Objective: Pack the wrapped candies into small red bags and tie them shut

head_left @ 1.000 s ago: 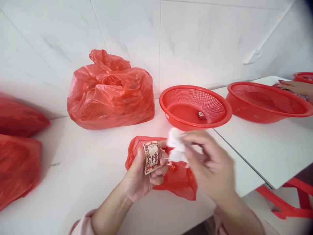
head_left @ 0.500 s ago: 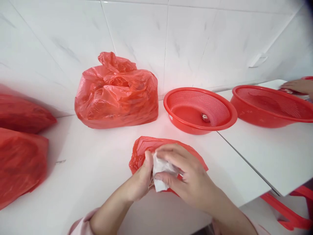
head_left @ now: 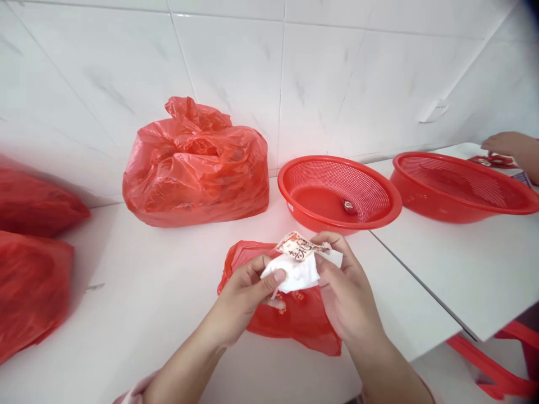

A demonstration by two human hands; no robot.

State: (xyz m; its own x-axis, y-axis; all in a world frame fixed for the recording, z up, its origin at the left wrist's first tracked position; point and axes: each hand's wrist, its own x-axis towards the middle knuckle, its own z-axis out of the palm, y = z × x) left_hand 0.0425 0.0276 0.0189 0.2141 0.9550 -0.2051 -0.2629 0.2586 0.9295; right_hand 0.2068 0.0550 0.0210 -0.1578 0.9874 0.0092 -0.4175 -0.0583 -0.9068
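Observation:
Between my hands is a small white cloth-like pouch (head_left: pixel 297 275), with a printed piece (head_left: pixel 296 246) showing flowers and dark lettering along its top. My left hand (head_left: pixel 248 289) pinches the pouch's left side between thumb and fingers. At the other end, my right hand (head_left: pixel 347 289) is closed on its right side, with a white corner sticking out past the fingers. Both hands are just above a flat-lying red plastic bag (head_left: pixel 290 322) with yellowish print. Whatever the pouch contains is hidden.
A full red plastic bag (head_left: pixel 197 179) stands against the tiled wall, with more red bags (head_left: pixel 33 286) at left. A red colander (head_left: pixel 303 202) holds a small dark red packet (head_left: pixel 348 207). Beyond another red basin (head_left: pixel 433 202), another person's hand (head_left: pixel 507 145) touches red items. A seam (head_left: pixel 421 289) splits the tabletop.
The white pouch has come round so its printed piece faces up. My right hand has moved from over it to its right side. The other person's hand has shifted left.

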